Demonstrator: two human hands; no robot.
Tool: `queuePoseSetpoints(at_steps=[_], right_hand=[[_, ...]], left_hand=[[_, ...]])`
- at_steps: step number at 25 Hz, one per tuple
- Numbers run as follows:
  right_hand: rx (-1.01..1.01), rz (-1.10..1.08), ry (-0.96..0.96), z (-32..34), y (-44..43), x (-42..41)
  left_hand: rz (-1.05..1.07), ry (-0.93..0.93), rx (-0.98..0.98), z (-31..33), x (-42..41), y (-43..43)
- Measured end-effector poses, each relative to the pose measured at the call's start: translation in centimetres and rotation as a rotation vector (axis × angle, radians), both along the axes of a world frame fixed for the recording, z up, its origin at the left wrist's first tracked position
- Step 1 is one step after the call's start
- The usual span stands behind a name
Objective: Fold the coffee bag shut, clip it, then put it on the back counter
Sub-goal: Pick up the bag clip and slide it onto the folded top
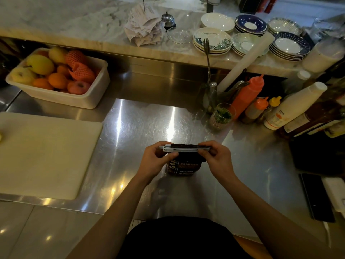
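A dark brown coffee bag (185,166) with white lettering stands upright on the steel counter (141,128), just in front of me. Its top is folded over. A long grey sealing clip (183,148) lies across that folded top. My left hand (155,160) pinches the clip's left end and the bag's left side. My right hand (217,158) pinches the clip's right end. Whether the clip is fully latched cannot be told. The marble back counter (74,21) runs along the far side, one step higher.
A white cutting board (43,154) lies to the left, with a fruit tub (61,79) behind it. Sauce bottles (250,96) and a glass (221,116) crowd the right. Stacked plates (212,41), a receipt pile (143,27) and a bell (168,19) occupy the marble counter. A dark phone (317,197) rests at right.
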State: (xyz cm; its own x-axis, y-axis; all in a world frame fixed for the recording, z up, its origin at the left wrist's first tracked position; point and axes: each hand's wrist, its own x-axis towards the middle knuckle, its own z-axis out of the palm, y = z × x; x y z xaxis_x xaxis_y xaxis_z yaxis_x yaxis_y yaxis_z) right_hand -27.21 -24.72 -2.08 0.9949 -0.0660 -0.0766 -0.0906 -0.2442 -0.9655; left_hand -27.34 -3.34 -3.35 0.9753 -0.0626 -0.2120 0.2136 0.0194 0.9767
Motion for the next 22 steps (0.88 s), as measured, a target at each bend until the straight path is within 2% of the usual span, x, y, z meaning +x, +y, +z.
queuePoseSetpoints(at_steps=[2, 6, 11, 16, 22], right_hand=[[0.007, -0.012, -0.001, -0.1, 0.1, -0.1], [0.017, -0.012, -0.003, -0.1, 0.1, -0.2], [0.0, -0.013, -0.009, -0.1, -0.1, -0.2], [-0.006, 0.007, -0.023, 0.0, -0.1, -0.3], [-0.019, 0.018, -0.024, 0.0, -0.2, -0.2]], left_hand=[[0.025, -0.027, 0.041, 0.2, 0.2, 1.0], [-0.068, -0.068, 0.126, 0.7, 1.0, 1.9], [-0.019, -0.109, 0.186, 0.6, 1.0, 1.4], [-0.057, -0.191, 0.328, 0.6, 1.2, 1.5], [-0.107, -0.219, 0.382, 0.5, 1.5, 1.7]])
